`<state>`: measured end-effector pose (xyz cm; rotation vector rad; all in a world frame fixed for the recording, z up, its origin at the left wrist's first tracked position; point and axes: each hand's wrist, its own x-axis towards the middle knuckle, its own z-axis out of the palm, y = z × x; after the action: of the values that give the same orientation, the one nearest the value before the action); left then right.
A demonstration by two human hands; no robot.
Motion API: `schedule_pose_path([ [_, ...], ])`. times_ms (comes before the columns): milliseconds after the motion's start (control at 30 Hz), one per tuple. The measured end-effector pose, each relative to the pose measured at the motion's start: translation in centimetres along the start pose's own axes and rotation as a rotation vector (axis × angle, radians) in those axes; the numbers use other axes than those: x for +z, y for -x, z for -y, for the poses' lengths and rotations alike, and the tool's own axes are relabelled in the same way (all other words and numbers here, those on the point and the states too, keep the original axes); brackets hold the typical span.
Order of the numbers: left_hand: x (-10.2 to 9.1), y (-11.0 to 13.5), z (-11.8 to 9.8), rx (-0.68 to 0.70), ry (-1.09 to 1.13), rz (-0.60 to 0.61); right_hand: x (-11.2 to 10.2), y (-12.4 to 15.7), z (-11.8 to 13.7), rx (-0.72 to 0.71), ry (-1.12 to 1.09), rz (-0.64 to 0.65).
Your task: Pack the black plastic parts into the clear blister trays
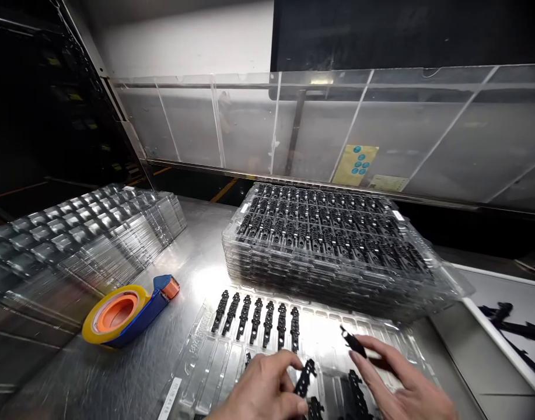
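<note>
Nearest my head cam, L hand (263, 386) reaches in from the bottom edge, fingertips pinched narrow on a small black part (306, 377); can't tell if that part touches the tray below. R hand (402, 382), just beside it, pinches a second black part (353, 342), tilted, above the same tray. Both are over a clear plastic tray (196, 361) on a shiny metal tabletop (140, 373). Along its far side I see a row of seven narrow black parts (268, 324), set side by side; a few more black parts (358, 394) lie nearer, partly hidden by the hands. Just behind: a tall tray stack (293, 271), top layer packed w/ rows of black parts. Far L, a clear tray stack (140, 245); btwn it & the tray, a blue tape dispenser (150, 316) w/ a yellow roll (92, 324). Far R, a white bin (503, 351) holds black pieces (530, 331).
</note>
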<state>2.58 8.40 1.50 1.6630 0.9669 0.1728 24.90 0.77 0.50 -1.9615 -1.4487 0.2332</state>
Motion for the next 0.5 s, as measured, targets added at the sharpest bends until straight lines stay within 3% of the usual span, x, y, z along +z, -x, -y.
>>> schedule_pose_path([
  [100, -1.2, 0.6, 0.7, 0.028, -0.154, -0.184, 0.0, -2.6, -2.1, -0.514, 0.289, 0.137],
  [167, -1.4, 0.5, 0.6, 0.128, -0.36, -0.36, 0.6, -4.4, -2.5, -0.654, 0.363, 0.269],
  [233, -1.1, -0.2, 0.3, 0.213, -0.547, -0.467, 1.5, -5.7, -2.4, -0.687, 0.348, 0.348],
  [300, -0.2, -1.2, -0.1, 0.257, -0.704, -0.494, 2.3, -6.1, -2.2, -0.689, 0.311, 0.357],
  [500, 2.6, -5.0, -0.5, 0.412, -1.022, -0.409, 3.6, -4.0, -2.2, -0.465, 0.283, 0.15],
])
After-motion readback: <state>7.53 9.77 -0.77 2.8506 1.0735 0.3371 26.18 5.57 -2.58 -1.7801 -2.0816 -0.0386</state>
